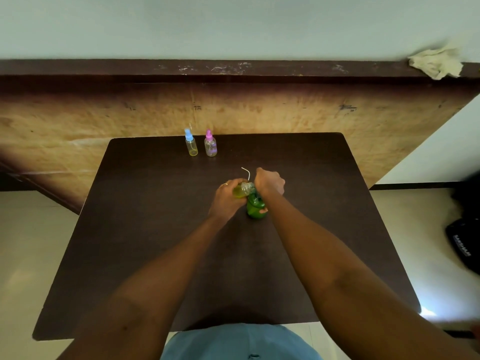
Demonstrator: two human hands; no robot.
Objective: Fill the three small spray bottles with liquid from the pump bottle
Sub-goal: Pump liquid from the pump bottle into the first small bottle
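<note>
The green pump bottle stands mid-table. My right hand is closed over its top, hiding the pump head. My left hand grips a small clear spray bottle with its cap off. That bottle is tilted with its neck against the pump's top and holds yellow-green liquid. A thin white dip tube sticks up beside my right hand; its cap is hidden. At the table's far edge stand a blue-capped spray bottle with yellow liquid at the bottom and a pink-capped spray bottle with a pinkish tint at its base.
The dark brown table meets a wooden panel at its far edge. A crumpled cloth lies on the ledge at top right. A dark bag sits on the floor to the right.
</note>
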